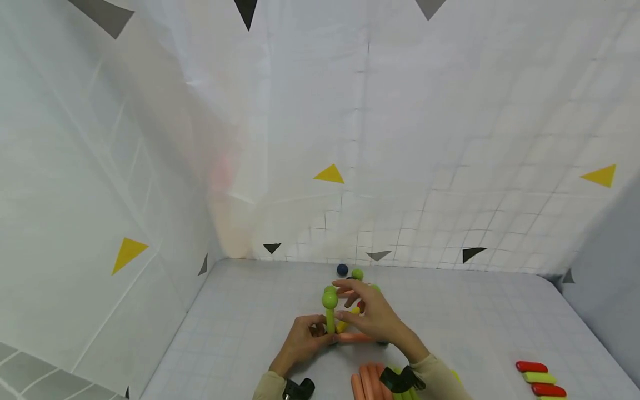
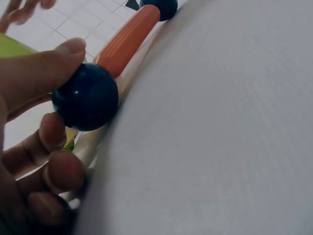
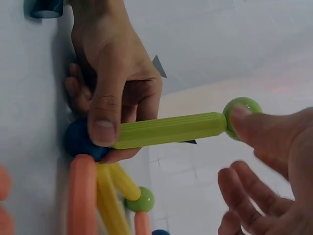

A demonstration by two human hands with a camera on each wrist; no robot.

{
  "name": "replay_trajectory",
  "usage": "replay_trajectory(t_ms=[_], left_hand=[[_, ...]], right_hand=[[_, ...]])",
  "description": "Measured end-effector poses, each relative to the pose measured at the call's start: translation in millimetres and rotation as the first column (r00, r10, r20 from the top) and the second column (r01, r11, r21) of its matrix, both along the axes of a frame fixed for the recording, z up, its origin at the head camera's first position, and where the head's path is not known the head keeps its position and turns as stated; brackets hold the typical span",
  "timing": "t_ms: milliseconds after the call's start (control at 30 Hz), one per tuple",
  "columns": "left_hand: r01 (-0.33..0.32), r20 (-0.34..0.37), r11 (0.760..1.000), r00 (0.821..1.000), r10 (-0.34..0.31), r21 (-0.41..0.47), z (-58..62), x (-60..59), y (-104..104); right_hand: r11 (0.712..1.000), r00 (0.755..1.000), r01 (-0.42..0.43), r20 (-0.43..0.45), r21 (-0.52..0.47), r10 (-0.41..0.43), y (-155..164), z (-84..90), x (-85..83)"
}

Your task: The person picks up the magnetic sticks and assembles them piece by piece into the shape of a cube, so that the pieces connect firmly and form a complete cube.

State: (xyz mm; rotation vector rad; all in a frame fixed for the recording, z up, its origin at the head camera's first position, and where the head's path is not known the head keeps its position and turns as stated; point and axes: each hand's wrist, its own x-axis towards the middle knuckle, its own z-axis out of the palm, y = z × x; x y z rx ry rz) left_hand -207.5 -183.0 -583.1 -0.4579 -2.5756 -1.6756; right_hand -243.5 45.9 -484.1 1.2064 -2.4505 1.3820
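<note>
A: Starting on the left, our left hand sits low on the white gridded table, its fingers curled round the dark blue ball joint, thumb pressed on top. That pins the corner of the build.

B: And from that ball the ribbed lime-green plastic rod stands up. We'd keep the blue ball pressed to the table so the rod doesn't swing.

A: Agreed. At its top sits the lime-green ball, and our right hand has one fingertip resting on it, the other fingers spread loose, pinching nothing.

B: A light touch is right, we think. Push straight down the rod's axis; a sideways nudge could pop the joint loose.

A: At the base, the ribbed orange rod lies flat on the table from that blue ball, with a yellow rod beside it.

B: Further back, another dark blue ball and a second green ball stand behind the build. Those upper pieces crowd our right hand; we must mind the wrist.

A: Nearer us, a bundle of spare orange rods lies by the right sleeve. Far right, the red and green flat pieces sit well apart, no bother.
</note>
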Motion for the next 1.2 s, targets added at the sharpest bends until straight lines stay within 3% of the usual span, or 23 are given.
replay_trajectory(t_ms=[267,467,567,633,700,800,933,1067,1200], left_hand=[[-0.023,-0.054,0.999,0.998,0.022,-0.036,-1.2,0.2,0.8],[-0.110,-0.170,0.987,0.981,0.089,-0.119,1.6,2.1,2.3],[-0.201,-0.259,0.966,0.953,0.155,-0.163,5.3,3.1,5.9],[-0.258,-0.291,0.952,0.935,0.203,-0.163,8.4,3.9,9.5],[-0.278,-0.289,0.950,0.930,0.229,-0.142,12.6,5.1,13.9],[-0.244,-0.239,0.969,0.944,0.226,-0.047,21.4,6.4,19.3],[-0.140,-0.155,0.985,0.976,0.155,0.103,35.3,8.1,24.4],[-0.060,-0.090,0.976,0.993,0.080,0.209,46.2,9.7,27.7],[-0.045,-0.079,0.967,0.995,0.067,0.251,50.8,10.3,30.5]], right_hand=[[0.995,0.990,0.098,0.094,0.035,-0.100,20.9,-23.6,26.7],[0.993,0.972,-0.016,0.234,0.116,-0.011,27.8,-39.8,48.0],[0.973,0.944,-0.098,0.329,0.210,0.024,23.5,-44.2,56.1],[0.945,0.927,-0.135,0.374,0.299,0.014,18.7,-47.1,61.1],[0.908,0.929,-0.153,0.370,0.389,-0.002,13.3,-50.1,65.9],[0.848,0.954,-0.165,0.298,0.503,0.008,4.6,-55.4,70.5],[0.802,0.977,-0.156,0.210,0.577,0.039,-2.9,-59.4,74.2],[0.792,0.977,-0.150,0.213,0.592,0.027,-6.4,-58.3,76.1],[0.799,0.963,-0.170,0.270,0.577,0.010,-7.3,-57.7,75.2]])
